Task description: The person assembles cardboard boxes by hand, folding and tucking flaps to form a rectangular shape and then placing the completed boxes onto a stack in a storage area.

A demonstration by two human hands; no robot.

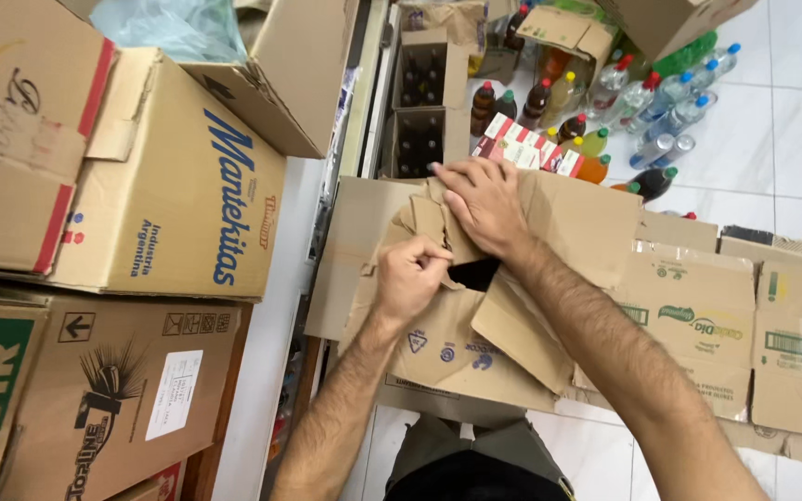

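Both hands on the flattened cardboard box (503,315), which lies mid-frame right in front of the person, over more flattened cartons. Left hand (408,276) closed in a fist, pinching a torn flap edge of that box near its centre. Right hand (483,202) spread flat, palm down, pressing the flaps at the box's far edge; fingers extended, gripping nothing. Hands close together, nearly touching, a dark gap in the cardboard just below them. Left of the box: stacked closed cartons, the nearest a brown carton with blue lettering (183,186) (well apart from the hands). Beyond the box: an open carton with dark bottles (424,102) inside, and a red-and-white pack (526,147) just past the right hand's fingertips. Beyond-right of the box: loose plastic bottles (661,111) on the white tiled floor (791,121), mixed cap colours. Right of the box: more flattened cartons with green print (698,315).
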